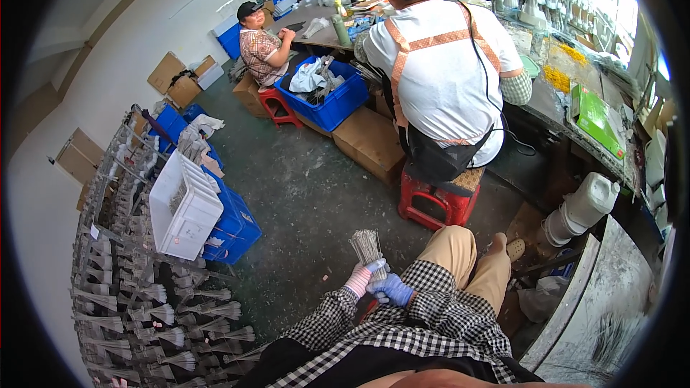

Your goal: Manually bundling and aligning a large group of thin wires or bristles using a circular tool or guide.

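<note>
A bundle of thin, silvery wire-like sticks (366, 245) stands up out of my hands, in front of my lap. My left hand (361, 277), in a pinkish-white glove, is closed round its lower part. Just below and to the right, my right hand (391, 289), in a bluish-purple glove, closes on the bundle's lower end against the left hand. The fingers overlap, so the bottom of the bundle is hidden. What exactly the sticks are is too small to tell.
Left stands a rack (129, 294) of many white-tipped bundles, beside a white crate (185, 208) and a blue crate (233, 224). Ahead, a co-worker (449, 79) sits on a red stool (438, 201) at a long worktable (528, 97). Another person (264, 50) sits farther left. White jugs (586, 205) stand right.
</note>
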`<action>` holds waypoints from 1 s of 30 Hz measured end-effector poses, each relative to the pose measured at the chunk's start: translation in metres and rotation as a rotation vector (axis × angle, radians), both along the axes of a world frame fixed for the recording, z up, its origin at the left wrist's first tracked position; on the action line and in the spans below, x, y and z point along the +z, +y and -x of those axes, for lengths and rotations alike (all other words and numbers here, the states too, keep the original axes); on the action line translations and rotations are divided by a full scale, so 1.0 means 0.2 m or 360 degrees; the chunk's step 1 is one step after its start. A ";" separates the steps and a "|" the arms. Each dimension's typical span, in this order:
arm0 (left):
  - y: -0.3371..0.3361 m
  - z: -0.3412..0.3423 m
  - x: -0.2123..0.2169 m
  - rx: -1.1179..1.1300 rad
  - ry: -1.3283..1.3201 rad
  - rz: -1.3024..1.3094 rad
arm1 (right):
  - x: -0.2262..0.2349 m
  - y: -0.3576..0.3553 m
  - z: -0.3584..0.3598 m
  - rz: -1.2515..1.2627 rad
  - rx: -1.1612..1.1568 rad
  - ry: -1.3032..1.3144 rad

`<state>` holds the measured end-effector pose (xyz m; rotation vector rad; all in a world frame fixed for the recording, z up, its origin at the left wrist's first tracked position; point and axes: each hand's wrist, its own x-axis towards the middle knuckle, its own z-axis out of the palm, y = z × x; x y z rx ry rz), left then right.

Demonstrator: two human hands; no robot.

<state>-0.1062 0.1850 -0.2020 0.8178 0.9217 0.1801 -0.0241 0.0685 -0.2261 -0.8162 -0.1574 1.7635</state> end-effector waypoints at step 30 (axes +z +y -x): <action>0.01 0.01 0.04 0.0023 0.0030 -0.0028 | 0.05 0.03 0.00 -0.0045 -0.0015 -0.0049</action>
